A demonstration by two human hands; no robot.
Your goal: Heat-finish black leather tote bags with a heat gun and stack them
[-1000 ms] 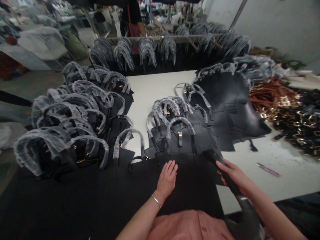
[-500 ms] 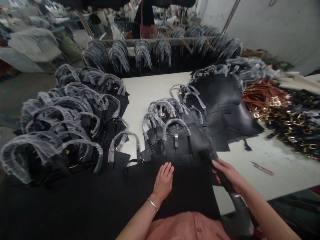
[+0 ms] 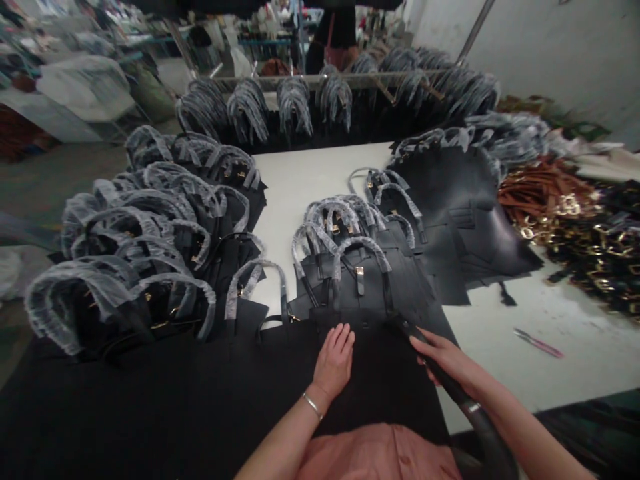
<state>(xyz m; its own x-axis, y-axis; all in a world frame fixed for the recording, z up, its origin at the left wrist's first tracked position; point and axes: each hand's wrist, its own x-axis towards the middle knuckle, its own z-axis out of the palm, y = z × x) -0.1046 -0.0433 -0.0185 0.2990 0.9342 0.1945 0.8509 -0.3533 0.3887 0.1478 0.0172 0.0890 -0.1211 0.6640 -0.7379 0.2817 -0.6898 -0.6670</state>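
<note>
My left hand (image 3: pixel 334 360) lies flat, fingers stretched out, on a large black leather panel (image 3: pixel 200 400). Wrapped round a black hose-like nozzle (image 3: pixel 454 388) with a metal band is my right hand (image 3: pixel 443 357). The nozzle's dark tip points at the panel's upper edge; whether it touches is hard to tell. Just beyond my fingers is a stack of black handbag pieces (image 3: pixel 407 273), with plastic-wrapped handles (image 3: pixel 363 243) and a gold clasp (image 3: pixel 359 271).
More bag pieces with wrapped handles (image 3: pixel 120 220) are piled at left. Black leather sheets (image 3: pixel 450 180) lie at back right. Pink-handled snips (image 3: pixel 539 343), brown straps (image 3: pixel 545 190) and black straps with gold buckles (image 3: pixel 600 250) rest on the white table (image 3: pixel 500 367). A rack (image 3: pixel 310 81) of bag pieces stands behind.
My right hand has brought the nozzle leftward over the panel, its tip nearer my left hand. My left hand stays flat on the panel. The view has shifted slightly.
</note>
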